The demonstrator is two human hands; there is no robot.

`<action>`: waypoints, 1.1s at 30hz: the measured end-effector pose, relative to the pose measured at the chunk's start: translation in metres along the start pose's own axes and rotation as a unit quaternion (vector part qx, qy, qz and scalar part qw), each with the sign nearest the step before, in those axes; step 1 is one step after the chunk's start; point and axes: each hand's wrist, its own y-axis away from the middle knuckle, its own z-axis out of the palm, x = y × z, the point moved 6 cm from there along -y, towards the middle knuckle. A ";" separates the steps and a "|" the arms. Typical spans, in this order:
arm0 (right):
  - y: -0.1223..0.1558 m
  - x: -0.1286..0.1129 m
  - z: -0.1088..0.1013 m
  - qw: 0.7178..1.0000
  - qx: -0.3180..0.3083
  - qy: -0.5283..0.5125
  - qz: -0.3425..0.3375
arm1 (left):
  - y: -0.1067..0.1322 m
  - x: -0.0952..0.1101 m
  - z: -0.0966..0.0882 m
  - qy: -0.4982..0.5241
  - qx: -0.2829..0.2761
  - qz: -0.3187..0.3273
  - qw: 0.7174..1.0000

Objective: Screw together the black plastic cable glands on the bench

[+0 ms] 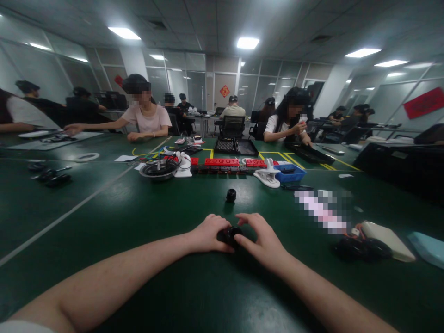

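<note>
Left hand (208, 233) and right hand (262, 238) both grip a small black part (229, 235), best braced low on the green table (138, 208).

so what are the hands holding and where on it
A small black round part, pinched between both hands: the left hand on its left side, the right hand on its right side.

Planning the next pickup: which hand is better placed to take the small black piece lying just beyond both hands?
Probably the right hand: its index finger stretches toward the loose black piece, while the left hand curls around the held black part that both touch.
</note>
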 end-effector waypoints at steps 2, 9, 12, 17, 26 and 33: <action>0.001 0.001 0.003 0.998 0.020 0.052 0.030 | 0.000 0.000 0.001 -0.006 -0.001 0.008 1.000; 0.000 -0.005 0.014 0.987 0.025 0.159 0.015 | 0.000 -0.001 0.004 -0.012 0.006 0.026 1.000; 0.001 -0.009 0.013 0.988 0.017 0.153 -0.007 | 0.000 0.000 0.003 -0.015 0.006 0.019 1.000; 0.001 -0.015 0.007 0.992 -0.044 0.111 -0.047 | 0.000 0.003 0.000 -0.009 -0.003 0.010 1.000; 0.004 -0.013 0.007 0.985 -0.137 0.049 -0.096 | 0.001 0.001 -0.002 0.008 -0.008 -0.010 1.000; 0.003 -0.008 0.009 0.979 -0.169 0.047 -0.100 | 0.001 0.001 -0.001 0.020 -0.007 -0.016 1.000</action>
